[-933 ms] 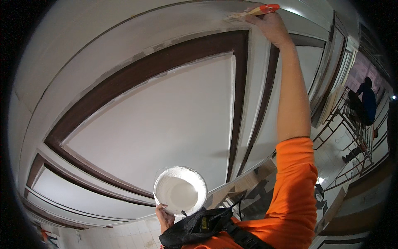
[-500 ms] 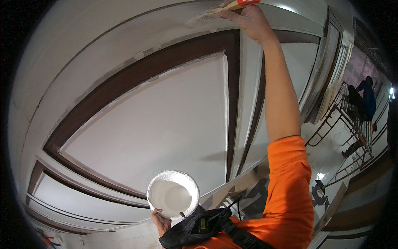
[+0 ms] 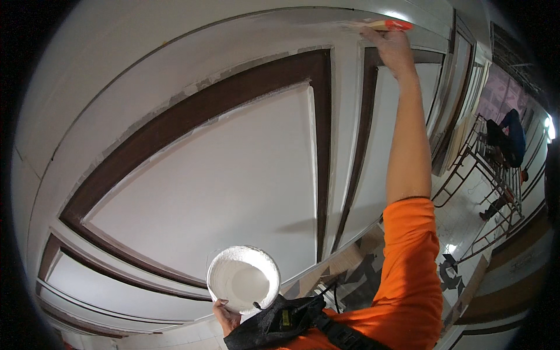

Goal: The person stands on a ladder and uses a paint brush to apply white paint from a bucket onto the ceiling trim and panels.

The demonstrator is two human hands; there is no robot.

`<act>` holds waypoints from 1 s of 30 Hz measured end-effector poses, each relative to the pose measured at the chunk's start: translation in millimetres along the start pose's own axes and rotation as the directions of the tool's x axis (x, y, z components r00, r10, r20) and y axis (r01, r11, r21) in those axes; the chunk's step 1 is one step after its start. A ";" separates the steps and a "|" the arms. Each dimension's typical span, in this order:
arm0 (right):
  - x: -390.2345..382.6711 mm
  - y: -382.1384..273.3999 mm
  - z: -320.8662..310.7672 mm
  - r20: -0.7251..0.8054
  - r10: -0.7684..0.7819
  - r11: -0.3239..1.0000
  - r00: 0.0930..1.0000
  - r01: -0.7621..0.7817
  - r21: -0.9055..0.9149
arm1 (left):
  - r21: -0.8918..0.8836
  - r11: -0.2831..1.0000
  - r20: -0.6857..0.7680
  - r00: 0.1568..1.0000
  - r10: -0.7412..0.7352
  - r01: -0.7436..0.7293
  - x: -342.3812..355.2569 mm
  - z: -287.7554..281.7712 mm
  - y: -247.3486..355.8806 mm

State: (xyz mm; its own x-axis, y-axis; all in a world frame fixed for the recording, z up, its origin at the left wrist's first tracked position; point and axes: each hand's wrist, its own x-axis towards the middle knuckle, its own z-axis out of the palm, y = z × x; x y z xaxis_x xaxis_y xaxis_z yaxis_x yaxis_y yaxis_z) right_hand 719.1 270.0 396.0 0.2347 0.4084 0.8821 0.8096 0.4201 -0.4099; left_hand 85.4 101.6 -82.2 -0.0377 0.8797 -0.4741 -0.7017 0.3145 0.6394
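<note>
My right hand (image 3: 395, 51) is raised at the end of an outstretched arm, its fingers closed round a paintbrush (image 3: 379, 25) with a red-ended handle. The bristles point left and meet the pale band of wall above the dark wooden frames. Low in the picture, my left hand (image 3: 226, 317) grips the side of a white bucket (image 3: 217, 277). White paint (image 3: 251, 284) lies in the bottom of the bucket, and its inner wall is coated with it. Part of my left hand is hidden behind the bucket and a black strap bag (image 3: 268, 326) on my body.
A dark brown frame (image 3: 325, 146) surrounds a large white panel (image 3: 233, 181), with a second frame (image 3: 360, 116) beside it. On the right, a person in dark blue (image 3: 514, 137) sits on metal scaffolding (image 3: 466, 166). Dark scraps (image 3: 450, 274) lie on the floor.
My right hand and the paintbrush have moved right and slightly down along the upper wall. The bucket and my left hand have hardly moved.
</note>
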 end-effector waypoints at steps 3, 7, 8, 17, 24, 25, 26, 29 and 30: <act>-5.3 -22.6 26.7 0.071 -0.055 0.991 0.996 0.046 0.127 | -0.015 0.999 -0.003 1.000 -0.030 0.030 7.3 -5.7 0.1; -3.3 3.4 11.8 0.013 0.028 0.998 1.000 -0.027 -0.059 | -0.011 1.000 -0.023 1.000 -0.015 0.015 -5.4 10.5 4.1; -5.6 5.5 8.9 0.020 0.020 0.998 1.000 -0.019 -0.055 | -0.009 1.000 -0.025 1.000 -0.007 0.007 -7.0 10.5 3.0; -10.4 30.5 23.8 -0.642 -0.060 0.994 0.764 -0.013 -0.109 | 0.007 1.000 -0.045 0.999 -0.009 0.009 -9.7 9.6 1.1; -14.9 35.1 42.9 -0.720 -0.013 0.999 0.694 -0.020 -0.038 | -0.010 1.000 0.015 1.000 -0.025 0.025 -4.3 4.2 2.7; -15.2 35.2 46.9 -0.720 -0.015 0.999 0.693 -0.021 -0.042 | -0.018 0.999 0.003 0.999 -0.050 0.050 -4.9 5.3 3.0; -16.4 35.0 51.6 -0.717 -0.039 0.997 0.696 -0.023 -0.076 | -0.016 0.998 0.005 0.999 -0.053 0.053 -5.3 7.2 2.6; -22.9 27.0 70.1 -0.702 -0.076 0.994 0.708 0.001 -0.107 | -0.010 1.000 0.016 1.000 0.014 -0.014 -6.1 14.7 1.9; -23.4 23.0 73.9 -0.684 -0.039 0.998 0.728 -0.007 -0.065 | -0.001 1.000 0.026 1.000 -0.003 0.003 -3.5 17.9 2.0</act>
State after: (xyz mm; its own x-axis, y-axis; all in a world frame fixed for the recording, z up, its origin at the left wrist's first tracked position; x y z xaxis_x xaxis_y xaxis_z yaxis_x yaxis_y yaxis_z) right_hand 692.4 330.0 348.7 0.5074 -0.2738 0.8171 0.8411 0.3637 -0.4004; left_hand 96.9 105.6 -68.5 -0.0168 0.8878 -0.4599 -0.7025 0.3168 0.6373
